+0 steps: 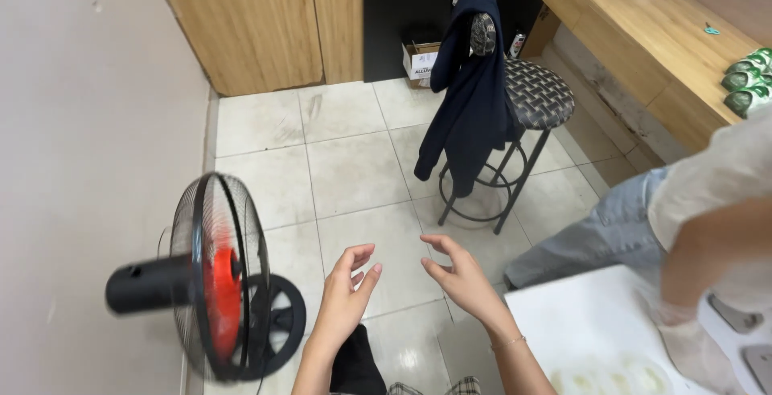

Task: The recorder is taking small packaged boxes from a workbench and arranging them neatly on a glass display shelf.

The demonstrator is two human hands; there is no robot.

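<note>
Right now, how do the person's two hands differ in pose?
The left hand points its fingers up and slightly right, thumb side turned to the camera; the right hand reaches up and left, showing its back. The right wrist wears a thin bracelet; the left wrist is bare. Both are empty, fingers loosely curled, above the tiled floor.

Bare floor tiles (354, 170) lie open ahead between the standing fan (213, 278) on the left and the jacket-draped stool (503, 113) on the right.
</note>
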